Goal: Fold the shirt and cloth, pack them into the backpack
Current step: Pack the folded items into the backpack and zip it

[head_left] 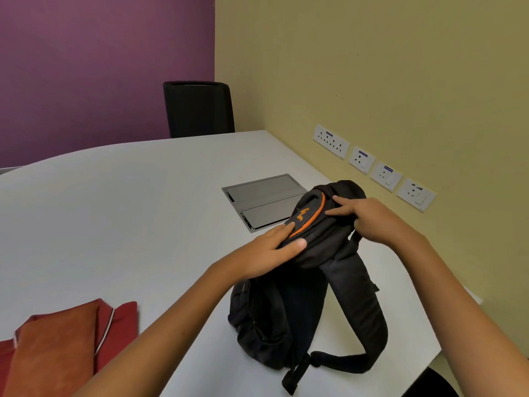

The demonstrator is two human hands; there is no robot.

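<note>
A white worktop [120,202] with a recessed metal cable hatch [262,200] fills a corner where purple wall [100,67] meets yellow wall [372,67]. A black chair [198,109] stands behind it; four socket plates [372,166] line the yellow wall.

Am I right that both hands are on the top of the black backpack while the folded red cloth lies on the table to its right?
Not quite: in the head view both hands, left hand and right hand, are on the backpack, but the red cloth lies to its left on the table.
</note>
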